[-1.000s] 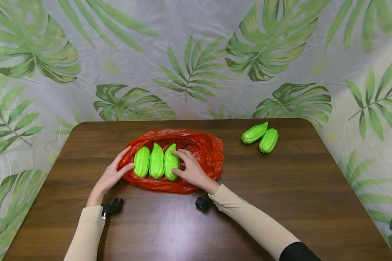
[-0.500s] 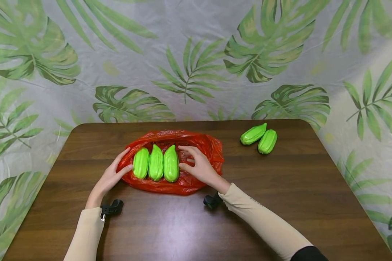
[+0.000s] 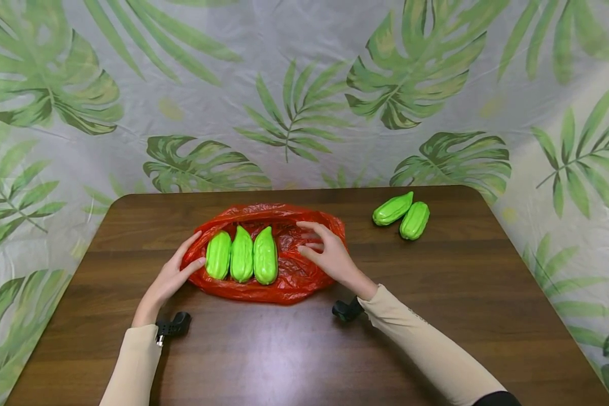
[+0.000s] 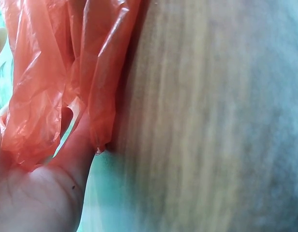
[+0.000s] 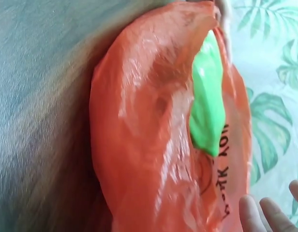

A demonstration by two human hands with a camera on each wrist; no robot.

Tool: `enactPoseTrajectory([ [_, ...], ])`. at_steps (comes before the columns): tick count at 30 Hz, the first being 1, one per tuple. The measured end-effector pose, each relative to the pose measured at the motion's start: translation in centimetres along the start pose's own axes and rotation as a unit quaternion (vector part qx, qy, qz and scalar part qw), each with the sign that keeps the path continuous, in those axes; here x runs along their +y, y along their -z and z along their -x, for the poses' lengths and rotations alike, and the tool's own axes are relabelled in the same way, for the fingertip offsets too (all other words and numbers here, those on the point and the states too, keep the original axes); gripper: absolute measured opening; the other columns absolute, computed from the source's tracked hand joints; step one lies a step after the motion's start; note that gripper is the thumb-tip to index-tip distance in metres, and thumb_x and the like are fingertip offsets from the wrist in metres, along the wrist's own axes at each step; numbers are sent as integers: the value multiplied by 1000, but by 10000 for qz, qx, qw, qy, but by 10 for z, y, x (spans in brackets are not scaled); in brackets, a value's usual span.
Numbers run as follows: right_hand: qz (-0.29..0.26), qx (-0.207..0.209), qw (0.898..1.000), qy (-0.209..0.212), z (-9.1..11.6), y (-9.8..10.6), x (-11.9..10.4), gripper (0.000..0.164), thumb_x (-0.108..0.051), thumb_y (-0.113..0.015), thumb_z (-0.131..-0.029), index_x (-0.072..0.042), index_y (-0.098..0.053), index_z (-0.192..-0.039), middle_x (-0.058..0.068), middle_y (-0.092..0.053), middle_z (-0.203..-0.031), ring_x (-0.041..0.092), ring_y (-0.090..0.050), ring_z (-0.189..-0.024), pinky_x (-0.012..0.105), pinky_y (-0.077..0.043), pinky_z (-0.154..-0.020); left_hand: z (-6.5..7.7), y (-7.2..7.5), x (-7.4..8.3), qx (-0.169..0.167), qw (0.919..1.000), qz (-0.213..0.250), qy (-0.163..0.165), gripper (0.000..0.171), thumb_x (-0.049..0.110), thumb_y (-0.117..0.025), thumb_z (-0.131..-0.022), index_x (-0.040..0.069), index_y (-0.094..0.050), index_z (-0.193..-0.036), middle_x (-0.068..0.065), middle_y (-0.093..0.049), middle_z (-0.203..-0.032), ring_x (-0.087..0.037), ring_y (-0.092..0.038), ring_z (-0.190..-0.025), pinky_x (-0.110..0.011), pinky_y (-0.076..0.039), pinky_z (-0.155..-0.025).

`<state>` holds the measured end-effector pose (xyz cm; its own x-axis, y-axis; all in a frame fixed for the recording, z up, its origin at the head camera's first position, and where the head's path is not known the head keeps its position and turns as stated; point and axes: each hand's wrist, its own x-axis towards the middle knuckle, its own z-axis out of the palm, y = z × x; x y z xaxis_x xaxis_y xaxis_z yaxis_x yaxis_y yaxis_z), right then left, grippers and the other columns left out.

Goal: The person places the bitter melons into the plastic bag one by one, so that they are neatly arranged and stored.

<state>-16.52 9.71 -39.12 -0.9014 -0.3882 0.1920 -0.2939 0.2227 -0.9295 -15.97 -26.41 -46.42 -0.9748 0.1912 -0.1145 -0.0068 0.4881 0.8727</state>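
Note:
A red plastic bag [image 3: 289, 293] lies with its mouth spread wide. Inside, side by side, are three glossy green ridged gourds: a left one [image 3: 218, 255], a middle one [image 3: 241, 255] and a right one [image 3: 265, 256]. My left hand [image 3: 168, 276] holds the bag's left edge, thumb over the rim; the left wrist view shows the red film [image 4: 37, 63] between thumb and fingers. Over the bag's right part hovers my right hand [image 3: 330, 256], fingers spread and holding nothing. In the right wrist view its fingertips [image 5: 248, 208] appear beside printed lettering on the bag.
Two more green gourds, one slanted [image 3: 393, 210] and one beside it [image 3: 414, 221], lie at the back right of the brown wooden table [image 3: 436, 293]. A leaf-patterned cloth [image 3: 304, 101] hangs behind the table's far edge.
My right hand has let go of the rightmost gourd in the bag and drawn away to the right. The left hand stays at the bag's edge.

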Motion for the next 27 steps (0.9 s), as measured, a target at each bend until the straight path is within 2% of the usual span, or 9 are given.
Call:
enactPoseTrajectory([
  [10, -126, 362, 9993, 27, -2, 21, 35, 47, -5, -64, -92, 3, -48, -135, 23, -49, -134, 36, -53, -116, 41, -47, -93, 0, -1, -1, 25, 10000, 58, -77, 69, 33, -55, -97, 27, -18, -154, -19, -17, -155, -47, -20, -136, -70, -19, -101],
  [23, 73, 790, 9966, -199, 8, 46, 42, 44, -1, -62, -92, 0, -50, -134, 22, -52, -131, 35, -54, -115, 48, -45, -93, 1, -1, 1, 19, 10000, 15, -24, 69, 34, -55, -97, 28, -17, -155, -19, -17, -155, -47, -20, -136, -71, -19, -100],
  [27, -13, 835, 9963, -182, 12, 52, 35, 44, 2, -60, -92, 3, -48, -134, 25, -52, -131, 40, -52, -115, 51, -44, -93, 1, -1, 1, 6, 10000, 25, -12, 70, 34, -55, -97, 28, -17, -155, -19, -16, -156, -48, -20, -136, -71, -20, -100],
])
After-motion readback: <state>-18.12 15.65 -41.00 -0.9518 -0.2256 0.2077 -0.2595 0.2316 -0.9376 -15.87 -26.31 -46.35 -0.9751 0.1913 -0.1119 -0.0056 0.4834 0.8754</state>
